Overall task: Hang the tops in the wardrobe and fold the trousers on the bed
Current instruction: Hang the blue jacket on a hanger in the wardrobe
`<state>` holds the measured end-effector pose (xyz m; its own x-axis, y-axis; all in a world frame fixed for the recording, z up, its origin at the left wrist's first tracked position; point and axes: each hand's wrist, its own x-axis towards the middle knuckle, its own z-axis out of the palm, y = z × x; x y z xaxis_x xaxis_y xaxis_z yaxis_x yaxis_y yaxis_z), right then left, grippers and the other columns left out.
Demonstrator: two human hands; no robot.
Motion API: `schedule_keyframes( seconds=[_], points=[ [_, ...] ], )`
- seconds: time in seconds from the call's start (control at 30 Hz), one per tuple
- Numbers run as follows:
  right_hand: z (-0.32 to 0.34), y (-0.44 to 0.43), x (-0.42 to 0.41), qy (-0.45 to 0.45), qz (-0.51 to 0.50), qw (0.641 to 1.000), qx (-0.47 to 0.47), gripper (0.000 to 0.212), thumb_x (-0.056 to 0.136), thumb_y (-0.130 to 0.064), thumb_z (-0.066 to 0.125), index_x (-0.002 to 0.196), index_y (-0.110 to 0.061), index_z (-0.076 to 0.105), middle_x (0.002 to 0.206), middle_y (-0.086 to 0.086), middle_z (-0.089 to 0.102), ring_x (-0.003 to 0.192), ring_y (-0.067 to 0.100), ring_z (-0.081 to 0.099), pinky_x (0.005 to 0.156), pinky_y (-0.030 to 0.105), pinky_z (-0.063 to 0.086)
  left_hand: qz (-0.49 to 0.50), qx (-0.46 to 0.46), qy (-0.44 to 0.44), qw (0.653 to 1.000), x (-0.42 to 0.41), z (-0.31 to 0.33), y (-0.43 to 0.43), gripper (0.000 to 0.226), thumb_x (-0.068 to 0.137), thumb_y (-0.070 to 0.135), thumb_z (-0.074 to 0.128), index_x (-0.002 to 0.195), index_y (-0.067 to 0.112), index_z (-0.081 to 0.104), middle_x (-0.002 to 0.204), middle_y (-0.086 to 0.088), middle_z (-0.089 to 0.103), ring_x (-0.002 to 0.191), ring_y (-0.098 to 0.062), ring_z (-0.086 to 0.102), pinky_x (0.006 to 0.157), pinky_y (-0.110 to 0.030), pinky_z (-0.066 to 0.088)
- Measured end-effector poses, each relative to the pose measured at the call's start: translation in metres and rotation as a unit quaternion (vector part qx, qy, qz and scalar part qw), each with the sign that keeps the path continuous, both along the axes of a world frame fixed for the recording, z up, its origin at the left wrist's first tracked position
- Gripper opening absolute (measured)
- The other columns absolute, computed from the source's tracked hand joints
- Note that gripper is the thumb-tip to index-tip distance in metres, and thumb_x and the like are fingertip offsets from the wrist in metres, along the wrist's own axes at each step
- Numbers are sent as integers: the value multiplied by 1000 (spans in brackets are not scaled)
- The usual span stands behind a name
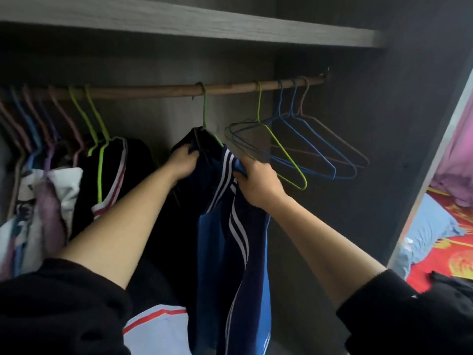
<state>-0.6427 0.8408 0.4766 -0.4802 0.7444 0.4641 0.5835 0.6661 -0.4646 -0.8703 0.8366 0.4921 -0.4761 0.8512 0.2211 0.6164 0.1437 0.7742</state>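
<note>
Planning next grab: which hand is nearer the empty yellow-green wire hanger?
Right. The right hand is just left of the empty yellow-green wire hanger; the left hand, farther left.

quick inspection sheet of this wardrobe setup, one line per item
surface: wooden rail under a grey shelf
job's things: navy striped top on a green hanger hooked on the rail
clutter: hung clothes at left, empty hangers at right
grippers: left hand and right hand both grip the top
cables: nothing seen
surroundings: bed at right with a dark garment on it
</note>
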Motion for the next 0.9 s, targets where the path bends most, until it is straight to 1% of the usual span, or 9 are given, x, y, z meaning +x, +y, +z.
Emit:
schedule_keyframes(
  seconds=[0.1, 0.2, 0.3, 0.43, 0.53, 0.63, 0.77, 0.83, 0.9],
  points=[
    [-20, 0, 5, 9, -6, 1000, 3, 26, 97, -46, 51, 109, -24, 58, 100, 5, 67, 92, 34, 61, 66, 36, 42, 5, 33, -16, 999, 17, -18, -4, 43, 104, 28, 39, 144, 12, 44, 145, -12, 47, 129, -28, 47, 109, -37, 39],
    [-56, -7, 14, 58, -47, 997, -2, 31, 99, -49, 45, 90, -20, 54, 86, 1, 63, 83, 32, 58, 61, 35, 36, 21, 89, -26, 995, 42, -53, -15, 38, 104, 27, 38, 135, 12, 54, 136, -10, 55, 124, -26, 51, 97, -24, 36],
    [-101, -17, 28, 106, -91, 990, -22, 33, 101, -49, 39, 88, -21, 49, 83, -4, 58, 77, 26, 55, 59, 34, 36, 18, 85, 9, 996, 67, -115, -36, 36, 104, 30, 38, 130, 13, 56, 128, -9, 60, 118, -27, 55, 92, -24, 36],
    [-166, -35, 54, 57, -125, 989, -55, 25, 102, -46, 41, 91, -25, 48, 84, -8, 52, 78, 24, 55, 60, 33, 35, -32, 27, 25, 999, 91, -200, -73, 39, 101, 29, 46, 138, 17, 47, 134, -6, 56, 121, -24, 52, 102, -40, 43],
    [-210, -56, 79, 20, -157, 983, -92, 18, 102, -43, 42, 102, -30, 55, 87, -9, 52, 85, 23, 57, 63, 32, 35, -27, -25, 32, 999, 100, -250, -97, 35, 98, 23, 53, 132, 15, 55, 130, -8, 56, 116, -26, 54, 95, -31, 43],
    [-249, -85, 108, -31, -192, 971, -138, 18, 101, -44, 40, 102, -33, 53, 89, -10, 50, 89, 21, 57, 64, 31, 38, -37, -68, 38, 996, 112, -290, -119, 33, 97, 21, 53, 130, 15, 57, 132, -8, 56, 120, -29, 52, 98, -32, 39],
    [-298, -133, 145, -96, -220, 948, -208, 24, 101, -41, 41, 121, -34, 52, 118, -2, 55, 109, 24, 53, 74, 35, 50, -40, -110, 23, 993, 143, -335, -146, 30, 98, 23, 52, 126, 16, 59, 131, -7, 56, 121, -29, 50, 95, -33, 40],
    [-319, -160, 160, -122, -248, 936, -218, 38, 102, -39, 43, 138, -28, 47, 136, 5, 49, 119, 29, 50, 84, 39, 51, -63, -123, -5, 990, 163, -353, -159, 29, 98, 26, 51, 125, 19, 59, 127, -3, 56, 116, -25, 53, 90, -29, 40],
    [-337, -184, 176, -168, -276, 918, -231, 51, 103, -40, 43, 150, -21, 37, 152, 13, 37, 132, 34, 42, 100, 43, 45, -80, -142, -34, 986, 182, -366, -174, 29, 98, 29, 50, 124, 22, 59, 126, 0, 56, 114, -21, 55, 91, -28, 40]
  ],
)
